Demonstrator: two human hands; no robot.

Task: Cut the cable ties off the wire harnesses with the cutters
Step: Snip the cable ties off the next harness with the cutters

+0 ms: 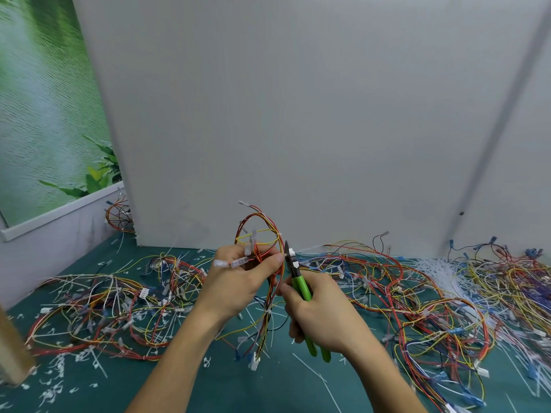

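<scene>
Above a teal bench [125, 383], the left hand [235, 287] grips a red-and-yellow wire harness [269, 302]. The right hand [325, 317] grips green-handled cutters [301, 287].

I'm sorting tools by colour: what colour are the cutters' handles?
Bright green; the cutters show best in the head view, in the right hand.

Both bare forearms come in from the bottom edge, angling toward each other. The left hand [238, 281] is raised, its back to the camera, fingers [275, 260] curled and pinching the wire harness [262, 231]. The right hand [323, 311] sits just beside it and a touch lower, wrapped round the green handles of the cutters [301, 286], thumb along the near handle, tool tips pointing up at the left hand's pinch.
</scene>
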